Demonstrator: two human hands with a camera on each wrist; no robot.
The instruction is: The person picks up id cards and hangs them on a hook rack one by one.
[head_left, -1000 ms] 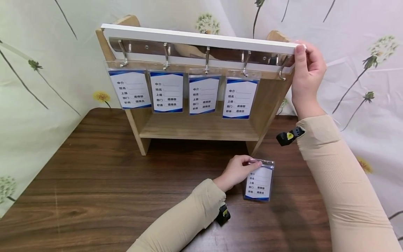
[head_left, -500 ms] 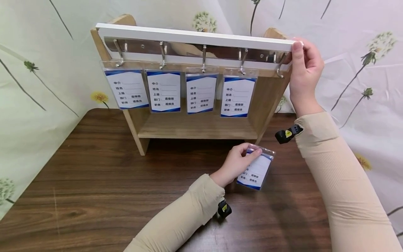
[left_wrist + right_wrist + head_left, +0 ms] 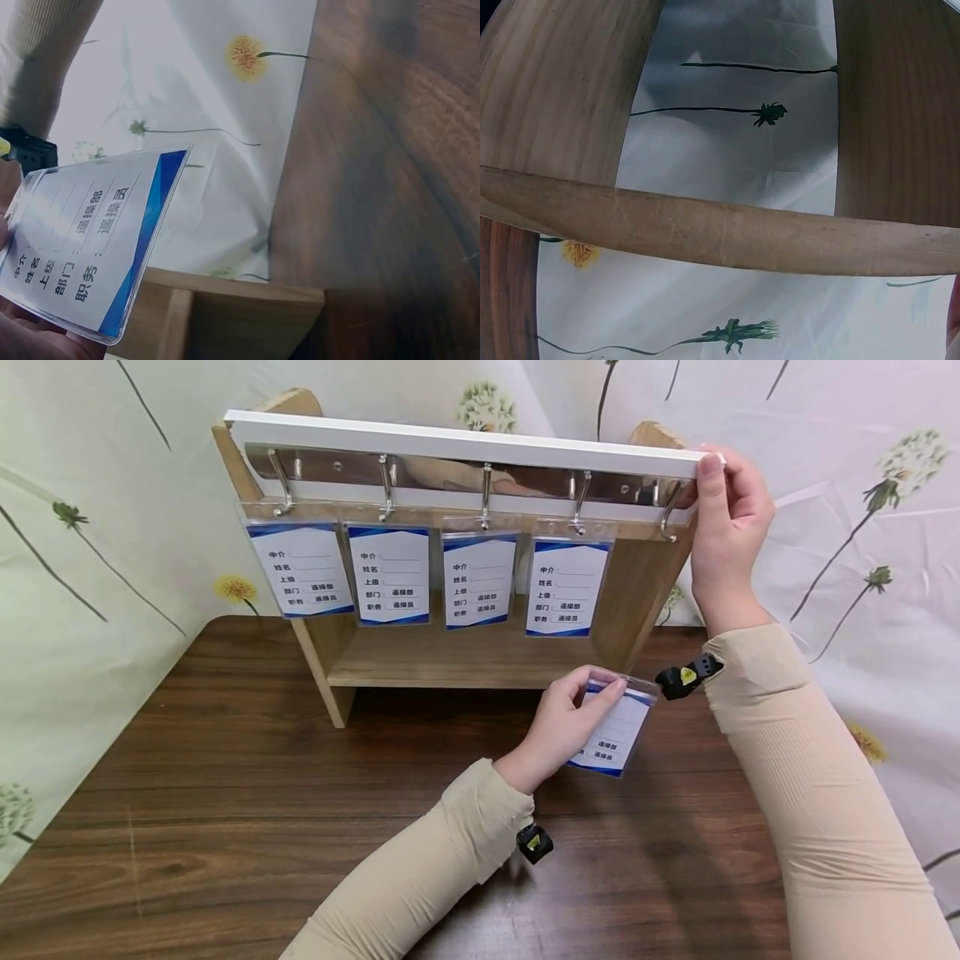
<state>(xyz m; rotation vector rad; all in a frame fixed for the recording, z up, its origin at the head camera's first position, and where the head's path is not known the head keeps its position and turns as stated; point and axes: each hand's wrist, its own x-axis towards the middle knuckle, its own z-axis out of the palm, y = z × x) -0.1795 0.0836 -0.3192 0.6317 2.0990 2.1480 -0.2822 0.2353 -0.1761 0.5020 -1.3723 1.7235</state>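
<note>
My left hand (image 3: 558,718) pinches the top edge of a badge holder (image 3: 624,722) between thumb and fingers, above the table in front of the shelf's right side. The badge is clear plastic with a white and blue card, tilted; the left wrist view shows its card (image 3: 90,240) close up. My right hand (image 3: 731,531) grips the right end of a white hook rail (image 3: 472,439), thumb on the front. Several similar badges (image 3: 566,585) hang from the rail's metal hooks. The rightmost hook (image 3: 670,518), beside my right hand, bears no badge.
The rail sits on a wooden shelf unit (image 3: 465,668) standing on the dark wood table (image 3: 225,827). A flower-printed cloth (image 3: 840,485) covers the wall behind. The right wrist view shows the shelf's side panel edge (image 3: 720,229). Black wrist cameras (image 3: 534,842) sit on both sleeves.
My left hand has raised the badge holder from near the tabletop toward the shelf, and the badge has tilted. My right hand stays on the rail's end. The view has shifted slightly.
</note>
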